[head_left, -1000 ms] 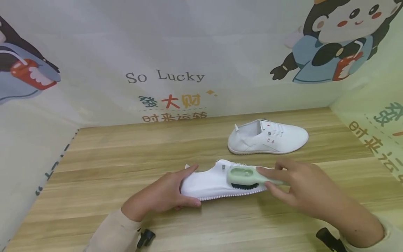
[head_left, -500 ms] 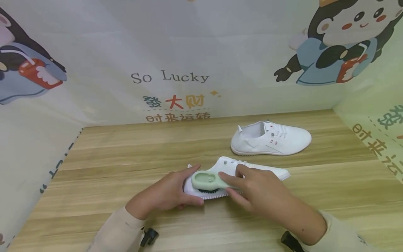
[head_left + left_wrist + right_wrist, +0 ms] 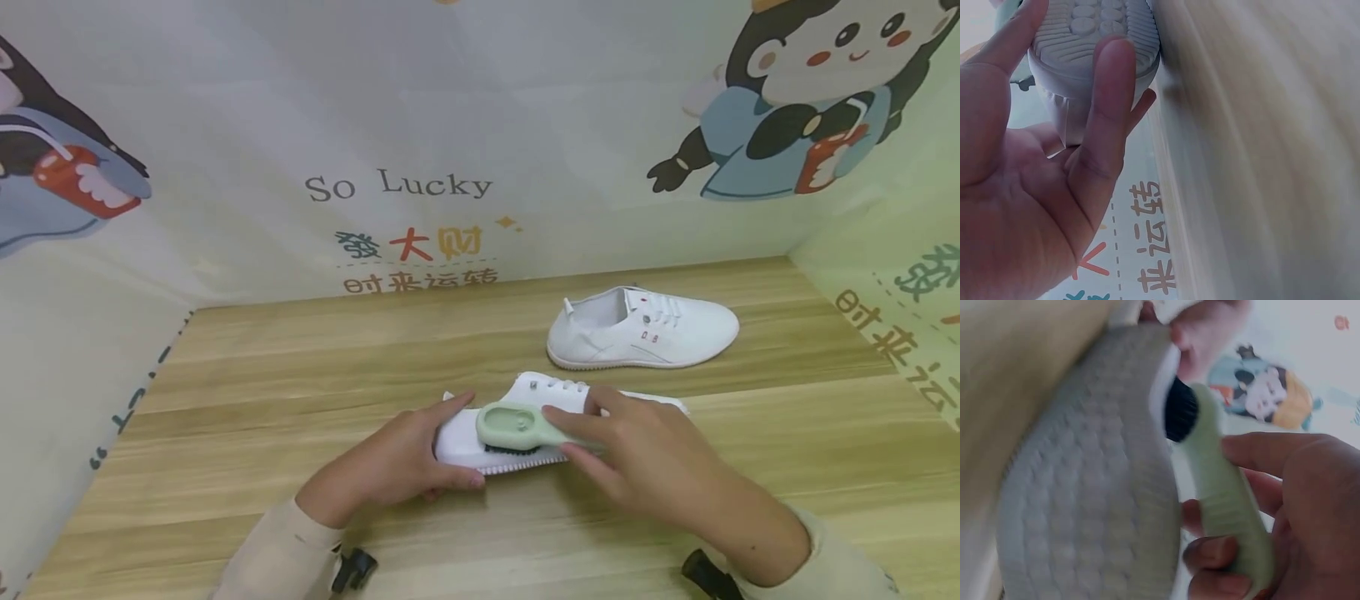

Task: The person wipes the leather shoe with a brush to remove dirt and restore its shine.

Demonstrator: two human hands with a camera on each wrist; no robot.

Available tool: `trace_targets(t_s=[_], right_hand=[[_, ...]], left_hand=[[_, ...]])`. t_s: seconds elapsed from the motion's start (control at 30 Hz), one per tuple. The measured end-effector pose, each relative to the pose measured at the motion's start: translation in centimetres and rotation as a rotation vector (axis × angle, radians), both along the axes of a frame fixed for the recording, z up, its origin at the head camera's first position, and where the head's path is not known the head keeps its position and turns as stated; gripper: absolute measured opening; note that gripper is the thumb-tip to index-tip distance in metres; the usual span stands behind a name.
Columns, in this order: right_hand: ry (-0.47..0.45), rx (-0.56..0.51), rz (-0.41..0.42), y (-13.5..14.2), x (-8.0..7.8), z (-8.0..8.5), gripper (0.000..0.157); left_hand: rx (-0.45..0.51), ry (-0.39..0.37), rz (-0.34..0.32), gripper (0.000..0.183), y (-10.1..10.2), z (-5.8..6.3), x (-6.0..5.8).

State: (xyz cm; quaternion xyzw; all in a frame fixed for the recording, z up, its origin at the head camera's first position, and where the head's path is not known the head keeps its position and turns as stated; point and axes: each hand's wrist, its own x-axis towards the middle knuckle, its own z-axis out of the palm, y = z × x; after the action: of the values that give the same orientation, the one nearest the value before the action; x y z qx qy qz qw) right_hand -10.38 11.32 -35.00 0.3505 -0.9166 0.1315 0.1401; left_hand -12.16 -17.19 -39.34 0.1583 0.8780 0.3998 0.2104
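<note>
A white shoe lies tipped on its side in the head view, its sole facing the person. My left hand grips its heel, thumb and fingers on either side; the left wrist view shows the ridged heel sole between them. In my right hand is a pale green brush, held by its handle. Its black bristles press against the shoe's side near the heel, as the right wrist view shows. The shoe's toe is partly hidden behind the right hand.
A second white shoe stands upright farther back on the wooden table, toe to the right. Printed cloth walls enclose the table at the back and both sides.
The brush in my right hand has swept from the shoe's front part left to the heel, then slightly back right. My left hand keeps its grip on the heel.
</note>
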Motion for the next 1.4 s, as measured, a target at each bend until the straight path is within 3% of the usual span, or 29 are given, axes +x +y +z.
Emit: trace_targets(t_s=[0.23, 0.63, 0.73, 0.93, 1.13, 1.4], right_hand=[[-0.046, 0.011, -0.081, 3.9, 0.1, 1.4, 0.037], [-0.093, -0.02, -0.201, 8.1, -0.3, 1.6, 0.03], [-0.105, -0.028, -0.202, 8.5, -0.6, 1.5, 0.03], [-0.146, -0.024, -0.231, 8.8, -1.0, 1.7, 0.033], [-0.227, 0.045, -0.267, 9.1, -1.8, 1.1, 0.045], [-0.3, 0.012, -0.285, 9.3, -2.1, 0.7, 0.039]], left_hand=[[-0.003, 0.006, 0.004, 0.105, 0.2, 0.0, -0.2], [-0.006, 0.016, 0.022, 0.099, 0.0, -0.4, -0.1], [-0.001, 0.055, 0.03, 0.095, 0.1, -0.5, -0.2], [-0.103, 0.241, 0.055, 0.089, -0.3, -0.2, -0.4], [-0.21, 0.366, 0.115, 0.105, -1.0, -0.2, -0.4], [-0.281, 0.456, 0.127, 0.118, -0.3, 0.3, -0.5]])
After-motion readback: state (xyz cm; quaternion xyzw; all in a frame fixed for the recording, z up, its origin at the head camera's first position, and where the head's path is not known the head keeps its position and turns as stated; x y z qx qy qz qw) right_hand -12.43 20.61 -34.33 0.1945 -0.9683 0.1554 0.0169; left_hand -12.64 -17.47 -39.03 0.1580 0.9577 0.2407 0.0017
